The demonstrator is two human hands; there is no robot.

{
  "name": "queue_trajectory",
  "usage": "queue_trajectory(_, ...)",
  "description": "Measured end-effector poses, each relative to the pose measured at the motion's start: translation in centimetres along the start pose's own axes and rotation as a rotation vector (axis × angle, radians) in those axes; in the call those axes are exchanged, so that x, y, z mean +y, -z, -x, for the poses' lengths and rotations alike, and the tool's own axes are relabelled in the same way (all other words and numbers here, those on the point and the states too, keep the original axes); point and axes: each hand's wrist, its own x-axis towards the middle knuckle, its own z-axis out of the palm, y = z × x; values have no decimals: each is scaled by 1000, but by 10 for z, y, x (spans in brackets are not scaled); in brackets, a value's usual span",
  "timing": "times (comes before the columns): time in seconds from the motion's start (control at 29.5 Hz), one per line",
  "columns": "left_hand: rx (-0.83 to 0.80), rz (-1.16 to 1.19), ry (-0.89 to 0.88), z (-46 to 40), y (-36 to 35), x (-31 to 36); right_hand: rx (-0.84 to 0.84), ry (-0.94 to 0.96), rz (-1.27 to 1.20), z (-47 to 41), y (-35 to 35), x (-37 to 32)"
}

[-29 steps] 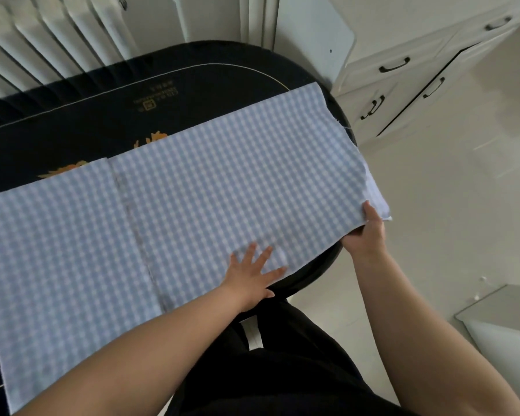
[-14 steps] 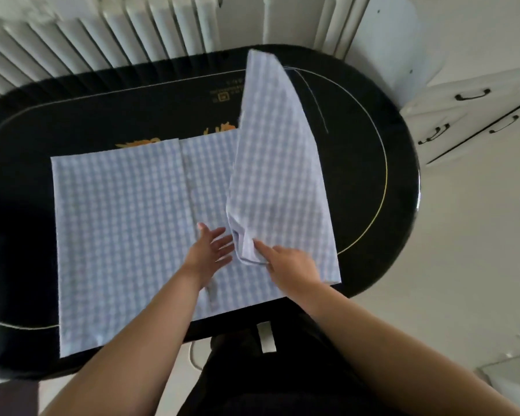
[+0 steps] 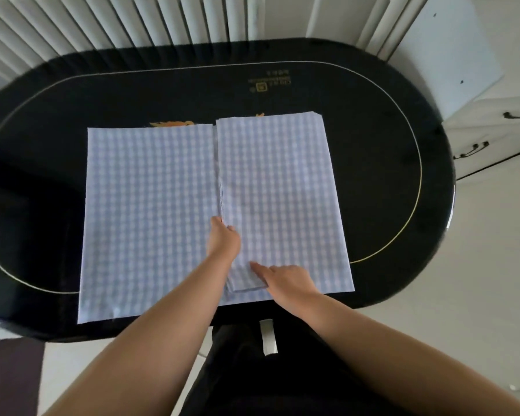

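Note:
A blue-and-white checked cloth (image 3: 150,205) lies flat on the black oval table (image 3: 388,175). Its right part is folded over to the left, with the folded edge running down the middle. My left hand (image 3: 224,240) rests at that middle edge, its fingers tucked at or under the folded flap (image 3: 278,187), so their shape is hidden. My right hand (image 3: 285,279) lies on the flap near the front edge, with its fingers stretched to the left and pressing the cloth down.
A white radiator (image 3: 132,22) stands behind the table. White drawers with dark handles (image 3: 493,136) stand to the right. A white panel (image 3: 451,52) leans at the back right. Pale floor lies to the right of the table.
The right side of the cloth, which my right hand lifted, now lies folded flat over the middle. My right hand has let go and presses it. My left hand has shifted to the fold's edge.

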Motion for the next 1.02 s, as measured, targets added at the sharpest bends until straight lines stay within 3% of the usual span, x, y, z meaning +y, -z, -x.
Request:
queue_trajectory(0.3, 43, -173, -41, -12, 9, -24, -116, -2, 33, -1, -19, -4)
queue_trajectory(0.51, 1, -62, -84, -15, 17, -35, -134, 46, 89, 0, -18, -2)
queue_trajectory(0.61, 69, -67, -167, -11, 27, -53, -149, 116, 70, 0, -20, -2)
queue_trajectory(0.74, 137, -341, -260, 13, 44, -97, -165, 179, 95, 0, -22, -3)
queue_trajectory(0.88, -76, -810, -512, 34, 40, -141, -183, 206, 139, -11, -16, -10)
queue_trajectory(1.02, -207, -989, -756, 45, 32, -165, 157, 223, 26, -28, -18, -26)
